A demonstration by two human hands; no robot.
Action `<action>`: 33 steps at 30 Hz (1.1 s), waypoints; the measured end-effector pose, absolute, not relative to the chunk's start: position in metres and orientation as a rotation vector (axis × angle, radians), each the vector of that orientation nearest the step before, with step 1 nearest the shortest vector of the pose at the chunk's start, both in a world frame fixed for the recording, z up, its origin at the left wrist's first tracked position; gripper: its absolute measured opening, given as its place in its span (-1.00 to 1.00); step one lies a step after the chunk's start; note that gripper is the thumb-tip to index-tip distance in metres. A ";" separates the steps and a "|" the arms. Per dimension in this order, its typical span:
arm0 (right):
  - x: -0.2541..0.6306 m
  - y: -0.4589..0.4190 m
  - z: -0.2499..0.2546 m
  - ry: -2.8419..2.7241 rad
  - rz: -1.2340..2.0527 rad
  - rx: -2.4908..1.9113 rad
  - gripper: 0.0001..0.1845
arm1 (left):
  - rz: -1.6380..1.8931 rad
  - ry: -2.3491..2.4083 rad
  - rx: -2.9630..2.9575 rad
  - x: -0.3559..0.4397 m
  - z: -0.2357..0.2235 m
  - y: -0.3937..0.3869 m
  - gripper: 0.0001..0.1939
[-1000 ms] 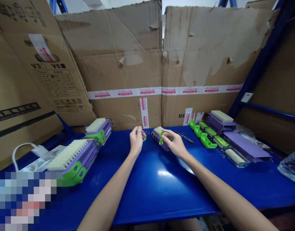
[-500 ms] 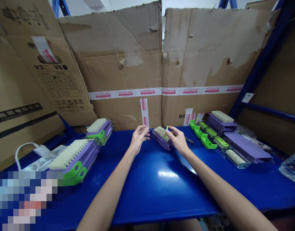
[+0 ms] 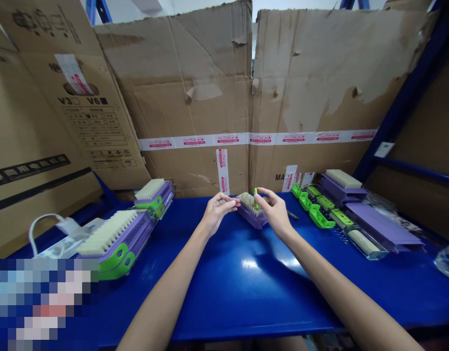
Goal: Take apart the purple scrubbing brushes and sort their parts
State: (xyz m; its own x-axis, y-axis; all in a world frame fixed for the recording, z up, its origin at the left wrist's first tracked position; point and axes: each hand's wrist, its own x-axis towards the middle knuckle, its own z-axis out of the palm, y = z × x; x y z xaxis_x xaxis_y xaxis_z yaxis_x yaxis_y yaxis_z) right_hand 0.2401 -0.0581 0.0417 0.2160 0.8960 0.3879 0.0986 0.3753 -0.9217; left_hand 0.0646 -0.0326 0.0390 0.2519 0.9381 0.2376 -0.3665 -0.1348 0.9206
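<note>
Head view shows the purple brush (image 3: 253, 217) on the blue table (image 3: 210, 302), between the two hands, bristles up. At its left end, the left hand (image 3: 214, 214) is half open, fingers loosely curled around small thin bits (image 3: 220, 201), too fine to identify. Right hand (image 3: 277, 212), thumb and fingers nearly closed, pinches a green piece (image 3: 255, 199) upright at the bristles. Right of it lie a dark pen-like tool (image 3: 292, 215) and green holders (image 3: 320, 218).

The left hand (image 3: 214, 214) is now opening palm-up, showing small pieces (image 3: 220, 202). The right hand (image 3: 277, 210) is now holding the green part (image 3: 255, 199) upright at the brush (image 3: 252, 218).
</note>
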 end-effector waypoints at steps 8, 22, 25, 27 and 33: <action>0.238 -0.062 0.039 -1.289 0.808 -0.996 -0.42 | 1.247 0.775 1.201 0.064 0.040 -0.030 -0.59; 0.322 -0.118 0.041 -1.621 -0.459 -1.410 -0.67 | 1.202 0.963 0.876 0.053 0.036 -0.016 -0.58; 0.368 -0.143 0.029 -1.530 -0.701 -1.658 -0.60 | 1.201 0.980 0.877 0.051 0.033 -0.014 -0.58; 0.396 -0.155 0.019 -1.470 -0.863 -1.816 -0.61 | 1.196 0.978 0.884 0.051 0.033 -0.013 -0.57; 0.430 -0.166 0.003 -1.566 -1.069 -2.110 -0.80 | 1.202 0.968 0.893 0.053 0.033 -0.015 -0.55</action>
State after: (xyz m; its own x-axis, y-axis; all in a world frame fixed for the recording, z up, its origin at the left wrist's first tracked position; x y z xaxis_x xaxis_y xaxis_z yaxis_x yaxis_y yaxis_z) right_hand 0.4305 -0.1664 0.0028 0.1272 0.6890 0.7135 0.9154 -0.3586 0.1831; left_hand 0.0527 -0.0152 0.0326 0.0927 0.9882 -0.1220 -0.3302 0.1461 0.9325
